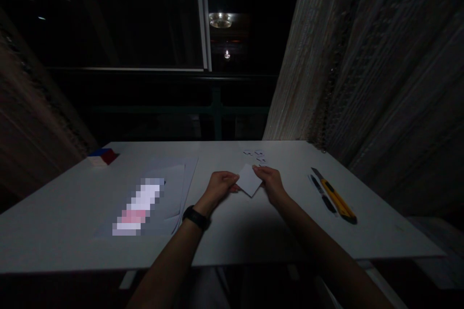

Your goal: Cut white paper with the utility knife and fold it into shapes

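Both hands hold a small white square of paper (250, 179) just above the white table (72, 212), turned like a diamond. My left hand (218, 185), with a dark watch on its wrist, pinches the paper's left corner with closed fingers. The paper's right corner is pinched by my right hand (270, 183). A few small paper scraps (255, 155) lie on the table just beyond the hands.
White sheets (170, 188) with a blurred patch lie at the left. A red and blue block (102, 156) sits at the far left corner. A yellow utility knife (337, 198) and a dark pen (322, 194) lie at the right. Curtains hang on both sides of a dark window.
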The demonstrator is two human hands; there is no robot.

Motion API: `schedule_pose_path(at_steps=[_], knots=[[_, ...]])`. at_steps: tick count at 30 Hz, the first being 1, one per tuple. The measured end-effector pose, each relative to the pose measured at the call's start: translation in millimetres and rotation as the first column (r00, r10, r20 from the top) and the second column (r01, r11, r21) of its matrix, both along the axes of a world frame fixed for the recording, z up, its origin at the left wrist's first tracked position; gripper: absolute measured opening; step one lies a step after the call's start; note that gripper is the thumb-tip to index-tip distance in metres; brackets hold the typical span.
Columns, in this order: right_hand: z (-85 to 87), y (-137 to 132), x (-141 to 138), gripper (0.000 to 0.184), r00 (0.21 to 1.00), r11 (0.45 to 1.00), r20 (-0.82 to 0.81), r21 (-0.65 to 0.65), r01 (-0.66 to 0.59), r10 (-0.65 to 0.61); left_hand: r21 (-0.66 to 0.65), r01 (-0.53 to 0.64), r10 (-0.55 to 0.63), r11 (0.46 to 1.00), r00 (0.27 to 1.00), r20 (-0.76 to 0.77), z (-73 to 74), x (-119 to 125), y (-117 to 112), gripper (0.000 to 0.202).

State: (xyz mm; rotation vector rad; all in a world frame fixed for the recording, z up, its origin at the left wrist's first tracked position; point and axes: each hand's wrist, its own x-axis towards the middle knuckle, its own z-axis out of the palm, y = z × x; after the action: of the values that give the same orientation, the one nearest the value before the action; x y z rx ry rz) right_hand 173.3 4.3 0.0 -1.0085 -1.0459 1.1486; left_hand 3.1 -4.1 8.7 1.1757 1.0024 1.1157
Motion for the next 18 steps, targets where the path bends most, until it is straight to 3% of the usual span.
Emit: schedule_pose_path(at_steps=[4, 11, 14, 18], knots=[[-2.0, 1.7, -0.1, 0.033, 0.993, 1.000, 0.115, 0.029, 0.011, -0.014, 0.012, 0.033, -0.032, 0.999, 0.999, -0.017, -3.1, 0.3, 3.0, 0.026], [-0.4, 5.6, 8.4, 0.034, 0.978, 0.978, 0.003, 0.009, 0.209, -0.209, -0.013, -0.058, 0.059, 0.998, 0.996, 0.071, -5.3, -8.8, 10.9, 0.032], [-1.3, 4.3, 5.1, 0.035, 0.986, 0.986, -0.021, 0.000, 0.168, -0.168, -0.003, -0.057, 0.057, 0.998, 0.993, 0.102, -3.7, -6.1, 8.7, 0.037], [-3.7, 1.6, -4.3, 0.037, 0.995, 0.997, -0.058, -0.005, 0.083, -0.083, 0.006, 0.076, -0.076, 0.997, 0.993, 0.094, -1.8, 2.2, 2.4, 0.043]])
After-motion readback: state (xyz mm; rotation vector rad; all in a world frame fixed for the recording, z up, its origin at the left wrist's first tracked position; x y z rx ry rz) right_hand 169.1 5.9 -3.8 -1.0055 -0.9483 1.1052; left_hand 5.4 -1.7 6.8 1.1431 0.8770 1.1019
